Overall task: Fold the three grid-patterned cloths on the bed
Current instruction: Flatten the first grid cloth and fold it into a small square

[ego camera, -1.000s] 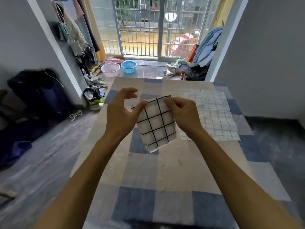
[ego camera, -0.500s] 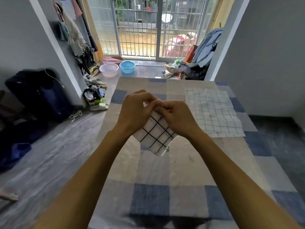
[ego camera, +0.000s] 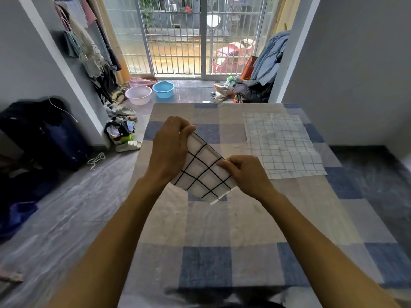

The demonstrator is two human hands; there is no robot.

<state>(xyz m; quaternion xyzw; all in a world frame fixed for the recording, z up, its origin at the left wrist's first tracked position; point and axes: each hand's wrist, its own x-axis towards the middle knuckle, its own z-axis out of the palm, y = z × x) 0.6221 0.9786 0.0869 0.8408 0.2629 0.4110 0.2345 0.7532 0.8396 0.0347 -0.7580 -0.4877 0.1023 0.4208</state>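
A small white cloth with a bold black grid (ego camera: 203, 174) is held in the air above the bed (ego camera: 222, 230), folded to a compact shape. My left hand (ego camera: 170, 150) pinches its upper left corner. My right hand (ego camera: 243, 172) pinches its right edge, lower down. Flat on the far right part of the bed lie pale cloths with a fine blue grid (ego camera: 281, 144), overlapping; I cannot tell how many layers there are.
The bed has a blue, beige and grey check cover. Left of it is grey floor with slippers (ego camera: 127, 145), a clothes pile and a dark bag (ego camera: 42, 132). Two basins (ego camera: 163, 88) stand by the barred glass door. A grey wall runs along the right.
My hands were together at the cloth's top; now they have moved apart, the left up and left, the right down and right, stretching the black-grid cloth between them.
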